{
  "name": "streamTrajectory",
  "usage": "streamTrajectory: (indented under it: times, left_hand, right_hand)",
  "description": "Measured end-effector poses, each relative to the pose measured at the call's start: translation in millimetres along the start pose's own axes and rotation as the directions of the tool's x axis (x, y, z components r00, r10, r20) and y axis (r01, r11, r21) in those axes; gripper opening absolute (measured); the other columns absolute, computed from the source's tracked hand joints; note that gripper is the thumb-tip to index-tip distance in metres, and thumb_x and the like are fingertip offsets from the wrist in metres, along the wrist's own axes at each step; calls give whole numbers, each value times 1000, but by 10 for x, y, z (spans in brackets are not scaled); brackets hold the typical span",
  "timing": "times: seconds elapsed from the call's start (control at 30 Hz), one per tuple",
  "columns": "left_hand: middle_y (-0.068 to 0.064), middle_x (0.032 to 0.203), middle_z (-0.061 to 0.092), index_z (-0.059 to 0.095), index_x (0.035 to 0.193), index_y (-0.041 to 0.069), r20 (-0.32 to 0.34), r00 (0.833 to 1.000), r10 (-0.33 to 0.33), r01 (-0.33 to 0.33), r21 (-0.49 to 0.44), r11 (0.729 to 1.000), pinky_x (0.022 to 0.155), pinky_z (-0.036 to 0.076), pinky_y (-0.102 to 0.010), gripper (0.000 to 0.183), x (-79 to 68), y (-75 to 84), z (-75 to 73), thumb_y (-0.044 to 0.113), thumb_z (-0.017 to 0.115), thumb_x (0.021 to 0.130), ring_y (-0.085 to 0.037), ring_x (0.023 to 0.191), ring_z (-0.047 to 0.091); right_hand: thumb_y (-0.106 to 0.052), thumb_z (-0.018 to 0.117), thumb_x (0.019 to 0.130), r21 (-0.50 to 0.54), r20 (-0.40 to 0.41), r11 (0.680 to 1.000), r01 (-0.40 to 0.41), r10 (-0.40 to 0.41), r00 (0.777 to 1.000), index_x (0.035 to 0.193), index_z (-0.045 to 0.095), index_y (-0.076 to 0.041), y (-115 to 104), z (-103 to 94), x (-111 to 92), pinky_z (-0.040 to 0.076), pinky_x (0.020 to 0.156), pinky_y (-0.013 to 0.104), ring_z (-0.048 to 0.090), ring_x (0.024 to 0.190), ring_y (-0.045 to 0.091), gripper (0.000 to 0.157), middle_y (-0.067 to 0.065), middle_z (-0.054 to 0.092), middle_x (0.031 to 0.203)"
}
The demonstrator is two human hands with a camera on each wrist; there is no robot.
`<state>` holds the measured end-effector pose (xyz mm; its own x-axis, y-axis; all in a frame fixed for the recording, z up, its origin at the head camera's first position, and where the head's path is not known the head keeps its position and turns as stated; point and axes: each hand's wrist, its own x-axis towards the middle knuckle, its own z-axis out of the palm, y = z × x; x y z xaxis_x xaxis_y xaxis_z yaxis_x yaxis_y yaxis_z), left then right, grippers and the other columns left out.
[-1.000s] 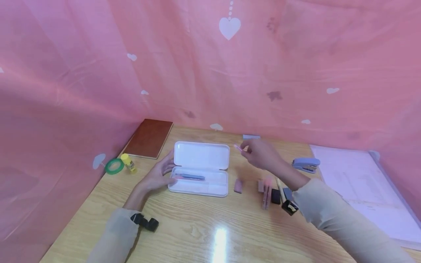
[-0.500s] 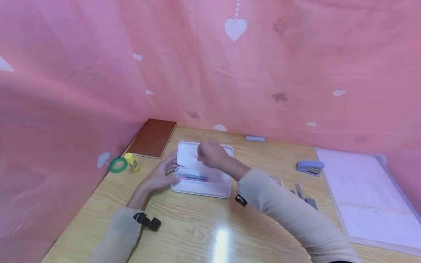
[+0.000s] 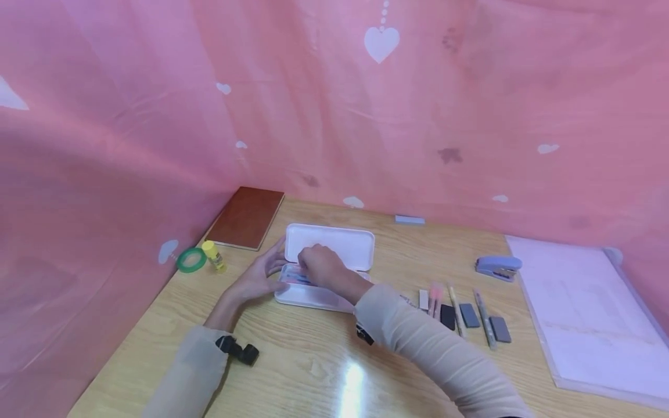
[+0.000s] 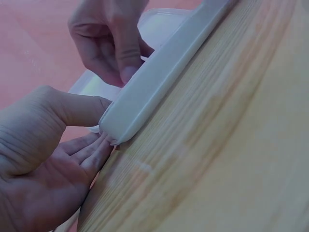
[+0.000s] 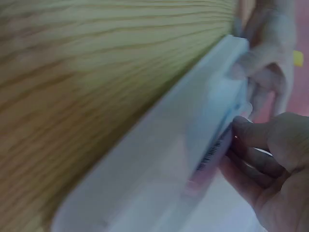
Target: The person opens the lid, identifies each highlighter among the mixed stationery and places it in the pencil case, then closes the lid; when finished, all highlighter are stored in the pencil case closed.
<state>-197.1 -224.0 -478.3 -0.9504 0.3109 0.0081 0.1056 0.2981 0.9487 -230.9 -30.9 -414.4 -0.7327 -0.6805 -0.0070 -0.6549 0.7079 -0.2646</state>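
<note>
A white pencil case [image 3: 330,239] lies with its lid raised, and a blue pen [image 3: 299,279] shows in its tray. My left hand [image 3: 255,278] holds the case's left end; the left wrist view has its thumb on the rim and its fingers against the outer end wall. Low over the tray, my right hand [image 3: 323,267] pinches a slim pink pen [image 5: 208,164] with a barcode, seen in the right wrist view lying along the inside of the case. In the head view that hand hides most of the pen.
Right of the case lie pink brushes [image 3: 435,301], a black block [image 3: 447,317], grey blocks [image 3: 469,315] and slim pens [image 3: 485,319]. Farther right are a stapler [image 3: 498,267] and a clear sheet [image 3: 590,313]. At left: green tape [image 3: 191,260], glue stick [image 3: 213,256], brown notebook [image 3: 247,217].
My right hand has carried the pink pen leftward from beyond the case's right side, across the lid and down into the tray. The left hand has stayed at the case's left end.
</note>
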Motion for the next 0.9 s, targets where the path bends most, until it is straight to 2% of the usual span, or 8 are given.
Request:
streamTrajectory:
  times: [0.07, 0.13, 0.23, 0.4, 0.57, 0.67, 0.8, 0.9]
  left_hand:
    - [-10, 142, 43, 9, 149, 41, 2, 1000, -3, 3, -1, 1000, 111, 32, -42, 106, 2, 3, 5, -6, 70, 77, -26, 129, 44]
    - [-8, 143, 42, 9, 149, 43, -1, 1000, -17, 17, 6, 1000, 111, 33, -42, 107, 0, 8, 8, -6, 71, 77, -25, 129, 44]
    - [-9, 144, 40, 9, 149, 43, -2, 1000, -24, 24, 9, 1000, 111, 33, -42, 107, -5, 16, 8, -7, 70, 76, -26, 130, 43]
    - [-9, 141, 42, 9, 149, 40, -9, 999, -34, 34, 9, 999, 111, 32, -40, 105, 5, 9, 18, -7, 69, 78, -26, 130, 44]
    - [-10, 142, 41, 9, 149, 40, 6, 1000, -30, 29, 4, 1000, 112, 32, -40, 104, 19, 19, 17, -6, 69, 78, -26, 130, 44]
    - [-10, 142, 41, 9, 150, 39, 4, 1000, -21, 21, -7, 1000, 111, 32, -40, 105, 20, 26, 16, -8, 69, 77, -26, 129, 44]
    - [-5, 144, 41, 9, 150, 40, -9, 999, -31, 31, 4, 1000, 110, 35, -37, 105, 7, 22, 10, -4, 71, 77, -23, 129, 45]
    - [-2, 145, 41, 9, 149, 41, -16, 999, -31, 31, 16, 999, 110, 35, -37, 105, -9, 20, 10, 0, 73, 77, -21, 130, 44]
  right_hand:
    - [-8, 66, 83, -60, -7, 998, 12, -13, 1000, 77, 70, -14, -14, 55, -8, 49, 59, 30, 56, 65, 16, 9, -1, 62, 69]
    - [-8, 66, 83, -123, 8, 992, 31, -30, 1000, 83, 70, -13, -38, 95, -21, 52, 63, 30, 57, 70, 16, 6, -1, 64, 75]
    - [-10, 66, 84, -211, 50, 976, 56, -46, 998, 95, 69, -13, -81, 136, -53, 55, 68, 31, 60, 78, 16, 12, 1, 66, 85]
    - [-11, 69, 83, -301, 51, 950, 81, -68, 996, 97, 68, -12, -134, 156, -104, 57, 70, 31, 60, 83, 16, 14, 2, 65, 89]
    - [-13, 69, 83, -292, 39, 954, 63, -54, 998, 100, 68, -12, -134, 138, -112, 57, 72, 31, 60, 84, 16, 17, 3, 65, 91]
    - [-10, 68, 82, -251, 11, 967, 40, -39, 999, 101, 69, -13, -115, 57, -129, 57, 71, 33, 61, 84, 17, 19, 2, 65, 91]
    - [-9, 66, 83, -171, -80, 985, 14, -29, 996, 101, 71, -14, -37, -122, -277, 57, 67, 36, 63, 82, 19, 20, 3, 67, 90]
    - [-12, 68, 83, -103, -175, 995, 9, -27, 984, 103, 71, -12, 115, -231, -510, 55, 63, 35, 63, 78, 20, 20, 4, 66, 86]
